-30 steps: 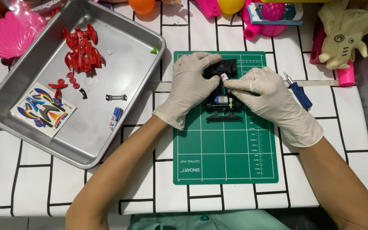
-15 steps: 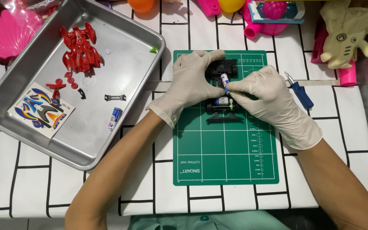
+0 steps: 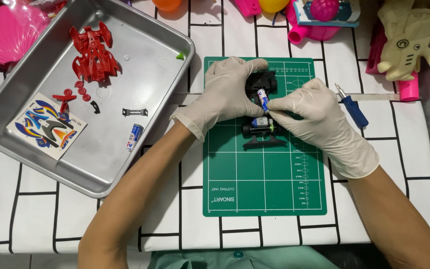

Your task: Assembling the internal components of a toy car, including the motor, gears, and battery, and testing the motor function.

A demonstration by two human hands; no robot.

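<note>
Both hands wear white gloves over a green cutting mat [image 3: 262,174]. My left hand [image 3: 225,92] grips the side of a small black toy car chassis [image 3: 261,130] that rests on the mat. My right hand [image 3: 312,117] pinches a small blue and white battery [image 3: 263,98] tilted over the middle of the chassis. The chassis shows its wheels and a small motor at its near end.
A metal tray [image 3: 145,60] at the left holds a red car body [image 3: 94,52], small red parts, a sticker sheet [image 3: 46,124], a second battery [image 3: 134,137] and a black bracket. A blue-handled screwdriver [image 3: 353,105] lies right of the mat. Colourful toys line the far edge.
The right hand has lifted the battery slightly and tilted it over the chassis. The left hand has kept its grip.
</note>
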